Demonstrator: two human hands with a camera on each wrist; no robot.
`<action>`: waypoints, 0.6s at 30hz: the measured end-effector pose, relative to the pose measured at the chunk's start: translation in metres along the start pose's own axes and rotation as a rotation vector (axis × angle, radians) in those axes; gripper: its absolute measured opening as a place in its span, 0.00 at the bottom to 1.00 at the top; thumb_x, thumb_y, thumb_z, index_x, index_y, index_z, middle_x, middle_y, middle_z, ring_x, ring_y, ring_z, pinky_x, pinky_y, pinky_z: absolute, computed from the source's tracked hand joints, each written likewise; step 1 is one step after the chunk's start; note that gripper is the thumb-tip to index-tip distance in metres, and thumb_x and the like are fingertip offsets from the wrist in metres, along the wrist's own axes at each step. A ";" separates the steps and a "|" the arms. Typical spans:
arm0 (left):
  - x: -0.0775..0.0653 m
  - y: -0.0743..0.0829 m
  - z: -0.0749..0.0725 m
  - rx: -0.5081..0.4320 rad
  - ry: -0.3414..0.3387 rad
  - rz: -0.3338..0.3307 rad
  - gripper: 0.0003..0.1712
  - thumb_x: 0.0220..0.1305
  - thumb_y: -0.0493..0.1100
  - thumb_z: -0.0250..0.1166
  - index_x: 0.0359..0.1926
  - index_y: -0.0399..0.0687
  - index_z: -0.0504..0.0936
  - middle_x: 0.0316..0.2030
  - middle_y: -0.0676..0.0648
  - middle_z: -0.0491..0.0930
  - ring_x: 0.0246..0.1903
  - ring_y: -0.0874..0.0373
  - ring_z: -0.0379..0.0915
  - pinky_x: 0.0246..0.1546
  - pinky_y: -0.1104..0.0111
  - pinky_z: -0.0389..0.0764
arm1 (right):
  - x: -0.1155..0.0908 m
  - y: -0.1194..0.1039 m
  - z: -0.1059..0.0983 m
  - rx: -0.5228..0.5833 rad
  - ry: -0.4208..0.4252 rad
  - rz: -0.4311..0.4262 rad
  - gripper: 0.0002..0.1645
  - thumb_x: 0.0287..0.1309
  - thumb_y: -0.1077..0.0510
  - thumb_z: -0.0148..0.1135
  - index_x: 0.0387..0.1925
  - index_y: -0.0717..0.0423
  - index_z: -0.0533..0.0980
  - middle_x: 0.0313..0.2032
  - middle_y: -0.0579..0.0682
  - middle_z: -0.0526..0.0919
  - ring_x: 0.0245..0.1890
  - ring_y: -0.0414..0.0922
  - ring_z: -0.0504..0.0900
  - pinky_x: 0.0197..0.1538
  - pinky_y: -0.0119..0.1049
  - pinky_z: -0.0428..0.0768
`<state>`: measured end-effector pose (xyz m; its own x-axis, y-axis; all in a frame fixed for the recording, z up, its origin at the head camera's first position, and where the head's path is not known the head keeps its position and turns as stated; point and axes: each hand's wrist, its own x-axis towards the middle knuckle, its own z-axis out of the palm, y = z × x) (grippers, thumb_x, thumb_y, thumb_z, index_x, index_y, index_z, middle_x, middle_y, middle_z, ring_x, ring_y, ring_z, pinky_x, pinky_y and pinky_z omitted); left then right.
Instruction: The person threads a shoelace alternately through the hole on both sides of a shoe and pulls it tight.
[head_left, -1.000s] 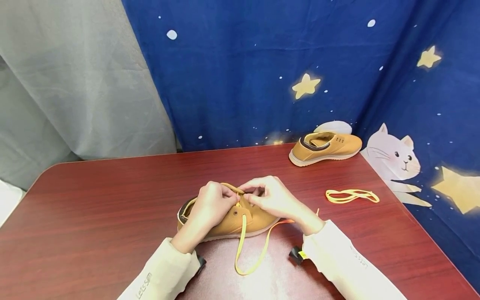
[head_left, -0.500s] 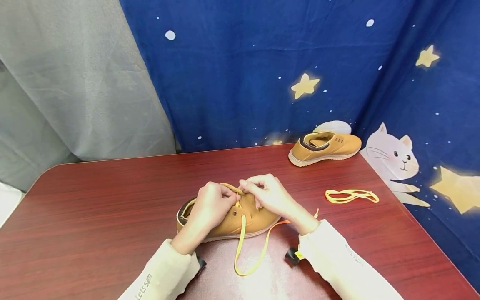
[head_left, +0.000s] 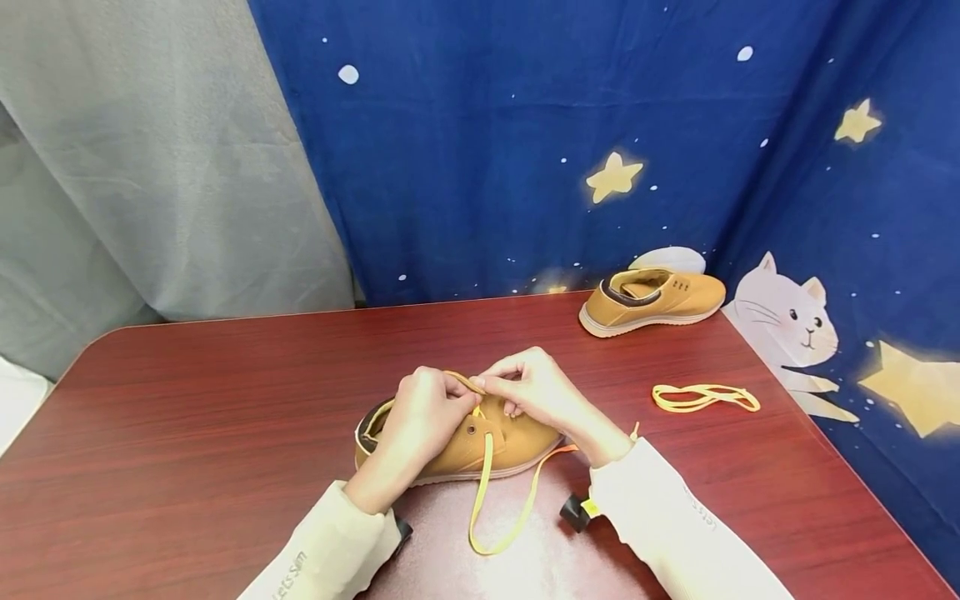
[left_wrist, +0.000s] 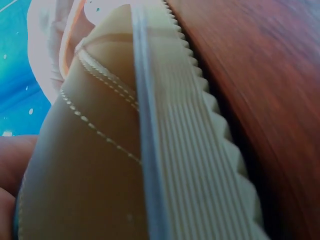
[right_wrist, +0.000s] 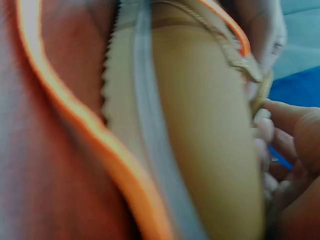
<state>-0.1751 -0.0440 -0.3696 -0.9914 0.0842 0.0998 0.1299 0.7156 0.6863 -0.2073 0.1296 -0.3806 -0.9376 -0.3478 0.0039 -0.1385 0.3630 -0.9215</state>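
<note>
A tan shoe [head_left: 525, 429] lies on the table with its toe to the right. My left hand [head_left: 423, 417] reaches over its side, fingers curled, and grips the lacing flaps. My right hand [head_left: 534, 387] pinches the raised upper edge [head_left: 467, 382] of the shoe with thumb and forefinger, close against the left fingertips. The yellow shoelace [head_left: 486, 467] comes out of a near eyelet, loops down onto the table and runs back toward the right wrist; a short piece of it also shows under the fingertips. In the left wrist view, the shoe's side and ribbed sole [left_wrist: 185, 130] fill the middle.
A second tan shoe [head_left: 652, 302], unlaced, stands at the back right. A bundled yellow shoelace [head_left: 705, 398] lies in front of it. A blue curtain [head_left: 480, 150] and a grey curtain [head_left: 172, 167] hang behind the red-brown table [head_left: 210, 417].
My right fingers lifted off the shoe's upper edge, spread a little, then came back to pinch there beside the left fingertips. The left hand and the shoe stay nearly in place.
</note>
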 end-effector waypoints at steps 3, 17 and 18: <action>-0.002 0.002 0.001 0.041 0.035 0.033 0.15 0.55 0.41 0.70 0.13 0.56 0.85 0.10 0.60 0.69 0.16 0.62 0.62 0.19 0.71 0.62 | 0.000 0.001 0.003 0.001 0.043 -0.036 0.09 0.60 0.58 0.70 0.35 0.61 0.88 0.21 0.47 0.84 0.13 0.37 0.72 0.21 0.27 0.74; -0.012 0.011 -0.017 0.221 0.075 0.299 0.05 0.62 0.41 0.69 0.29 0.52 0.88 0.22 0.55 0.83 0.21 0.62 0.70 0.25 0.68 0.72 | -0.001 0.001 0.006 -0.005 0.098 -0.066 0.12 0.65 0.54 0.67 0.37 0.60 0.86 0.16 0.49 0.81 0.14 0.38 0.75 0.21 0.29 0.77; -0.011 0.011 -0.019 0.221 0.107 0.329 0.03 0.61 0.41 0.70 0.31 0.52 0.89 0.24 0.55 0.84 0.22 0.62 0.72 0.26 0.68 0.74 | -0.001 0.001 0.006 -0.003 0.102 -0.069 0.12 0.65 0.54 0.66 0.37 0.60 0.86 0.15 0.48 0.80 0.14 0.38 0.75 0.21 0.29 0.77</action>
<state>-0.1628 -0.0504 -0.3496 -0.8889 0.2694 0.3704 0.4224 0.7950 0.4354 -0.2048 0.1250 -0.3842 -0.9534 -0.2823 0.1064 -0.2041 0.3440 -0.9165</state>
